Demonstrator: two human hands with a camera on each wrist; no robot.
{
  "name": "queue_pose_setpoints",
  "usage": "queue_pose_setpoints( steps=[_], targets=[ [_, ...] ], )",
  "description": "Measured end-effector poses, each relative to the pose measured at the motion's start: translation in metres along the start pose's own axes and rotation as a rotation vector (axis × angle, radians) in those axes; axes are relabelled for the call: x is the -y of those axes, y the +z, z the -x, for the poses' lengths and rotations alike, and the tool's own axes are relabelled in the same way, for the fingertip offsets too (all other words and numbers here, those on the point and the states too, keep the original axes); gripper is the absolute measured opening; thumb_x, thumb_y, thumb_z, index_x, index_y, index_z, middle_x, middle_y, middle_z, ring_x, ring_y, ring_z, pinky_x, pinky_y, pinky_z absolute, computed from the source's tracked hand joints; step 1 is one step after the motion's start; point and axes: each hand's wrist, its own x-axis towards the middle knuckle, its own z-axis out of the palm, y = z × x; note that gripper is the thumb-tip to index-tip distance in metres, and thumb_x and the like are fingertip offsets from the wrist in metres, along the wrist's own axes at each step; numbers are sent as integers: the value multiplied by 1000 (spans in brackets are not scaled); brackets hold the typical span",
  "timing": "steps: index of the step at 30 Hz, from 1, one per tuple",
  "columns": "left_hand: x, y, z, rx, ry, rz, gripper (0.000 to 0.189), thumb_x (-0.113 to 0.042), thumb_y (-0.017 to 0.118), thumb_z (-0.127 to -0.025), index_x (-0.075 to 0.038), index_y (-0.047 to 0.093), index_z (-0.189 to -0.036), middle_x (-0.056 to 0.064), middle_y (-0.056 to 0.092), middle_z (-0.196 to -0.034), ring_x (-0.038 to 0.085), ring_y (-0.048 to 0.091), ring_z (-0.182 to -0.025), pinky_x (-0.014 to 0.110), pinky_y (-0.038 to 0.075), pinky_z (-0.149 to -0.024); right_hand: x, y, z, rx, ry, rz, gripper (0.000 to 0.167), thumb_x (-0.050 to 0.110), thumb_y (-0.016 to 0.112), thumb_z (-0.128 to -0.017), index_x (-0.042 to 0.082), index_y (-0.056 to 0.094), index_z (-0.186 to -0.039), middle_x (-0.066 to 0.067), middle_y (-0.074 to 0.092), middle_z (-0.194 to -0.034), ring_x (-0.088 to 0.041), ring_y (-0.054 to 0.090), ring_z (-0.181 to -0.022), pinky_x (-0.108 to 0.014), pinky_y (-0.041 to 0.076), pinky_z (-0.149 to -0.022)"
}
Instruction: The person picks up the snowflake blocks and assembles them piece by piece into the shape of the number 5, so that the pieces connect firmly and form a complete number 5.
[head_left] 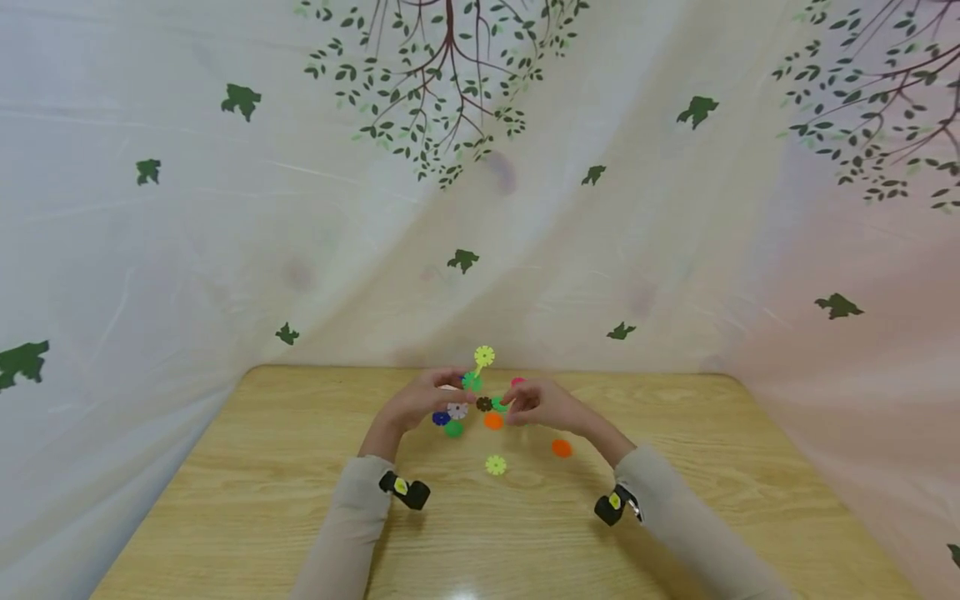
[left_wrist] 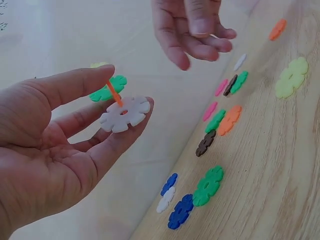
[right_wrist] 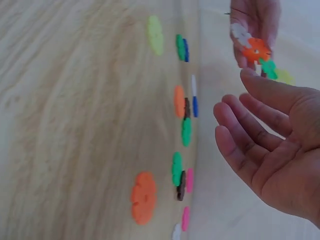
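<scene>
My left hand holds a small chain of notched plastic discs joined edge to edge. In the left wrist view, its thumb and fingers pinch the chain around a white disc and an orange disc slotted into it. A green disc follows, and a yellow disc stands at the chain's upper end. My right hand hovers just to the right, fingers loosely bent and apart, with nothing in them. In the right wrist view, its thumb tip appears close to the chain.
Loose discs lie on the wooden table: a yellow one in front, an orange one under the right forearm, and green, blue, brown and pink ones farther back. A patterned curtain hangs behind.
</scene>
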Motion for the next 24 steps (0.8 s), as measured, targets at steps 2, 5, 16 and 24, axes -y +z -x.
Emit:
queue_pose_setpoints(
  steps=[2, 5, 16, 24],
  targets=[
    [0, 0, 0, 2, 4, 10, 57, -14, 67, -98, -4, 48, -150, 13, 60, -123, 22, 65, -107, 56, 48, -108, -2, 3, 2, 60, -10, 17, 29, 6, 72, -94, -10, 67, -118, -17, 75, -94, -13, 70, -83, -30, 61, -79],
    [0, -1, 1, 12, 16, 13, 57, -14, 66, -98, -2, 47, -150, 17, 61, -124, 19, 66, -103, 60, 47, -108, -4, 9, 3, 138, -45, 42, 27, 5, 73, -93, -8, 68, -116, -16, 75, -95, -12, 70, -83, -22, 59, -79],
    [2, 1, -4, 15, -7, 44, 58, -19, 65, -101, -11, 45, -154, 16, 60, -122, 19, 63, -104, 45, 58, -94, -7, 24, 1, 239, -32, 84, 24, 7, 80, -87, 2, 75, -110, -12, 73, -94, -5, 63, -80, -20, 56, -75],
    [1, 3, -2, 25, 10, 53, 56, -17, 64, -101, -6, 45, -153, 20, 60, -123, 18, 65, -101, 50, 60, -93, -8, 33, 0, 261, -5, 130, 25, 7, 82, -85, 7, 77, -109, -1, 68, -84, -3, 56, -75, -18, 50, -69]
  ],
)
